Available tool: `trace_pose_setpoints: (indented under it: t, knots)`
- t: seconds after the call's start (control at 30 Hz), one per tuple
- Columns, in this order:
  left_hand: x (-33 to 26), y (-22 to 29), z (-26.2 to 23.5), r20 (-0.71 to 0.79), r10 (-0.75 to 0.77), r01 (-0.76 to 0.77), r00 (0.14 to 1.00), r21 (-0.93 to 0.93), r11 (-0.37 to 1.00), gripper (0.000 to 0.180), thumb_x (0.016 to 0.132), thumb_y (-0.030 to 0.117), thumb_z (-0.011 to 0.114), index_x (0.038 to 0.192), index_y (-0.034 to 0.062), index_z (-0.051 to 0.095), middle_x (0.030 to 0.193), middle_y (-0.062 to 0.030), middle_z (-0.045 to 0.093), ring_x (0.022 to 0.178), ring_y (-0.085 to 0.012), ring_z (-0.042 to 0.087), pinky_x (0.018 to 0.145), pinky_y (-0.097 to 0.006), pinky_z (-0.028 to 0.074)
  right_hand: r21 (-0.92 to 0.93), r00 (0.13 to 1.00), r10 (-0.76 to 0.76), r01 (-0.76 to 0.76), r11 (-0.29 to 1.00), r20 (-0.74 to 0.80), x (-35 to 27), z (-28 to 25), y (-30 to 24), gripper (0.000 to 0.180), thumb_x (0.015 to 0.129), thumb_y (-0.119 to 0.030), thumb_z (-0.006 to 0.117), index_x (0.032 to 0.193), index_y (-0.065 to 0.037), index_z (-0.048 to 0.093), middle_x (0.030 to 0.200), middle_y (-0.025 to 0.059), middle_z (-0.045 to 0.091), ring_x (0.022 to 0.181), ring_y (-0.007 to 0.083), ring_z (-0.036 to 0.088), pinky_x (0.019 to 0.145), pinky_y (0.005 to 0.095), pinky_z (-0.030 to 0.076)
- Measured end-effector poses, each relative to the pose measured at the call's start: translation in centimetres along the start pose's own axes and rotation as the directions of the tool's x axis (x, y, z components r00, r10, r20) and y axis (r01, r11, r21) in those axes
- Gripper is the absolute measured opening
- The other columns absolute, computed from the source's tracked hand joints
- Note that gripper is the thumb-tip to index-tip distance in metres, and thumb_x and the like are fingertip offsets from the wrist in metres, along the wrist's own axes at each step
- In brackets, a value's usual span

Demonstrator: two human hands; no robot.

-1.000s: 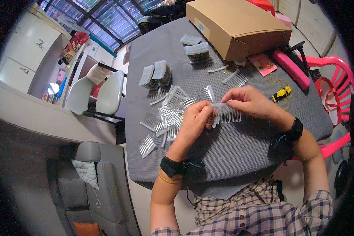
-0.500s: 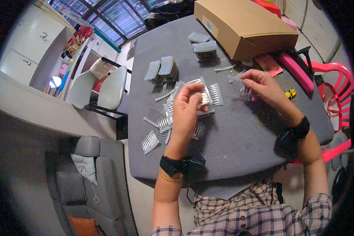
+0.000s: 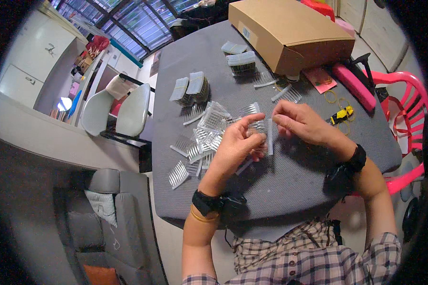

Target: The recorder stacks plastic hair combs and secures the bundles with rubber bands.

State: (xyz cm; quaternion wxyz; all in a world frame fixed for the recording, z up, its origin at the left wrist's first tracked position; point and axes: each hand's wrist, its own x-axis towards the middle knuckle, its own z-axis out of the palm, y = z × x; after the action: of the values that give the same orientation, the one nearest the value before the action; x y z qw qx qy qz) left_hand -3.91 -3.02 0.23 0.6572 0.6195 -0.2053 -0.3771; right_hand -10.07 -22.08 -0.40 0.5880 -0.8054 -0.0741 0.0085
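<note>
My left hand (image 3: 242, 140) is closed on clear plastic hair combs (image 3: 270, 137), their teeth between thumb and fingers and one pale spine upright on the right side. My right hand (image 3: 297, 122) is just beside that spine, thumb and fingertips drawn together; whether something small is pinched there is hidden. Under and left of my left hand lies a loose pile of clear combs (image 3: 213, 116), some overlapping. Another loose comb (image 3: 178, 175) lies at the near left. Beyond my right hand, a comb (image 3: 287, 94) rests on the cloth.
Bundled comb stacks (image 3: 196, 86) stand at the left, with more stacks (image 3: 241, 61) farther back. A cardboard box (image 3: 290, 33) takes up the far right of the grey-covered table (image 3: 290, 190). Rubber bands (image 3: 332, 97), a yellow-and-black item (image 3: 342, 115) and a pink case (image 3: 354, 86) lie right.
My right hand has come left and nearer, beside my left hand. My left hand has shifted right and down, away from the pile, with combs in it. The view has shifted slightly.
</note>
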Motion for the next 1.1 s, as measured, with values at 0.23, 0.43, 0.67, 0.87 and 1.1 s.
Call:
trace_pose_setpoints:
  t: [0.23,0.43,0.67,0.87,1.1]
  knots:
    - [-0.3,0.1,0.1,0.109,-0.065,0.067,0.992,-0.016,0.998,0.047,0.076,0.005,0.055,0.122,-0.0003,0.041,0.062,-0.0012,0.051,0.049,-0.0074,0.047,0.045,-0.019,0.04,-0.286,0.973,-0.18,0.214,0.934,0.141,-0.4,-0.5,0.3,0.019,0.088,-0.02,0.045,0.084,-0.002,0.048,0.061,0.0092,0.051,0.056,0.0199,0.052,0.054,0.0312,0.041]
    - [-0.5,0.4,0.2,0.129,-0.079,0.076,0.989,0.027,0.997,0.047,0.077,0.006,0.055,0.122,0.0008,0.042,0.063,-0.0006,0.051,0.051,-0.0068,0.047,0.047,-0.018,0.039,-0.359,0.963,-0.169,0.237,0.903,0.209,-0.7,-0.6,0.3,0.02,0.086,-0.021,0.045,0.085,-0.002,0.048,0.067,0.0206,0.053,0.06,0.0387,0.051,0.055,0.0415,0.042]
    - [0.0,0.2,0.1,0.128,0.032,-0.031,0.991,-0.011,0.999,0.043,0.079,0.006,0.055,0.12,0.0024,0.042,0.066,-0.0016,0.053,0.054,-0.0068,0.049,0.047,-0.019,0.041,-0.476,0.96,-0.279,0.262,0.839,0.036,-0.7,-0.3,0.2,0.022,0.087,-0.022,0.043,0.083,-0.001,0.049,0.064,0.0177,0.054,0.057,0.0341,0.053,0.054,0.039,0.042]
    - [0.2,0.3,0.4,-0.098,0.169,-0.179,0.981,-0.108,0.978,0.036,0.082,0.008,0.055,0.115,0.0025,0.041,0.078,-0.0046,0.055,0.061,-0.0083,0.053,0.05,-0.02,0.046,-0.113,0.998,-0.064,0.066,0.991,0.023,-0.8,0.2,0.1,0.031,0.09,-0.027,0.036,0.081,-0.002,0.052,0.059,0.0033,0.047,0.053,0.0097,0.045,0.05,0.0255,0.038]
    - [0.6,-0.6,1.0,-0.147,0.305,-0.311,0.941,-0.021,0.95,0.034,0.083,0.005,0.054,0.114,0.0024,0.041,0.081,-0.0049,0.054,0.064,-0.0092,0.054,0.053,-0.021,0.047,-0.034,0.989,-0.072,0.077,0.996,0.128,-0.9,1.3,-0.3,0.032,0.091,-0.028,0.036,0.084,-0.001,0.052,0.071,0.012,0.054,0.067,0.0231,0.054,0.061,0.0335,0.042]
